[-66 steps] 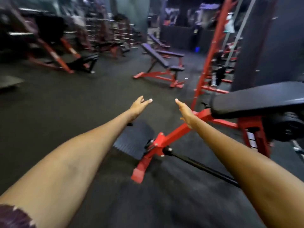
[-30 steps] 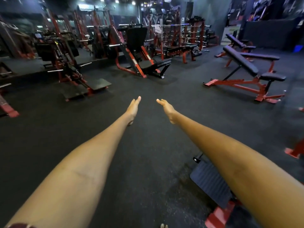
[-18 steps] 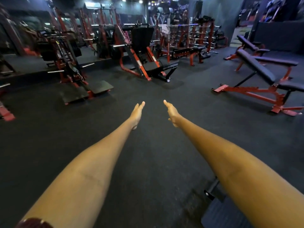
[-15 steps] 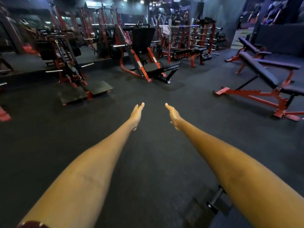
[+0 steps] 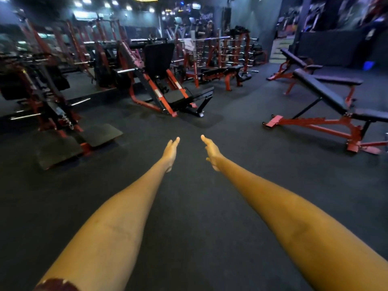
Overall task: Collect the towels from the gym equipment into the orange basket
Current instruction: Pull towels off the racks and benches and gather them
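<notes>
Both my arms stretch out over the dark gym floor. My left hand (image 5: pixel 171 151) is flat and empty, fingers pointing ahead. My right hand (image 5: pixel 211 151) is beside it, also empty with fingers extended. Far ahead a white towel (image 5: pixel 189 44) hangs on a bar of a red rack, well beyond both hands. No orange basket is in view.
A red and black leg press machine (image 5: pixel 163 80) stands ahead in the centre. Another red machine with floor plates (image 5: pixel 63 131) is at the left. An adjustable bench (image 5: pixel 327 110) with a red frame stands at the right. Black rubber floor (image 5: pixel 189 206) lies between them.
The view has swung left, away from the nearby red bench, and moved forward across the floor. Both hands have stayed outstretched and empty.
</notes>
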Action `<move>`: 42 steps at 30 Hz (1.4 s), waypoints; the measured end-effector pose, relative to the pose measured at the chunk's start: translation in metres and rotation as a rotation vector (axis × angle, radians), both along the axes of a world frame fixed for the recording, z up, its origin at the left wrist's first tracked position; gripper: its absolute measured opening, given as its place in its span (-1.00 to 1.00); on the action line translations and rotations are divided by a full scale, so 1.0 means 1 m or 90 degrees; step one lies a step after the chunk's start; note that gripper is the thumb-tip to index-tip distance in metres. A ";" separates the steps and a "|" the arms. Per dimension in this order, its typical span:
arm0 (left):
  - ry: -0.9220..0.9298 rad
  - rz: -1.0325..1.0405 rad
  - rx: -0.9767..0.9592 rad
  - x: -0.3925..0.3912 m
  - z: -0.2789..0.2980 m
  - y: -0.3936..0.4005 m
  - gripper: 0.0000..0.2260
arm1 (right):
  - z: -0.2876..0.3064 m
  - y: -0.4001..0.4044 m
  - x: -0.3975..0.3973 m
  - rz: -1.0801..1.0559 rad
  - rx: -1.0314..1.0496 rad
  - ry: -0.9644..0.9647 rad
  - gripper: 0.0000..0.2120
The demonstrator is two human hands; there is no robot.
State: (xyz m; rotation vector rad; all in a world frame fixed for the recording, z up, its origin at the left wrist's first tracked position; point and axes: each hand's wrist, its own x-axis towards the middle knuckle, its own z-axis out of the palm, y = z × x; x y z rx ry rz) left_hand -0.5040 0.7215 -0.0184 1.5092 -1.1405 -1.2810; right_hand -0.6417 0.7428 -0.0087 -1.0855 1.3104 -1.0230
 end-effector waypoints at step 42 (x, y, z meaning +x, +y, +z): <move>0.060 -0.161 -0.024 -0.149 -0.004 -1.038 -0.79 | -0.012 -1.012 -0.123 -0.114 0.009 0.017 -0.43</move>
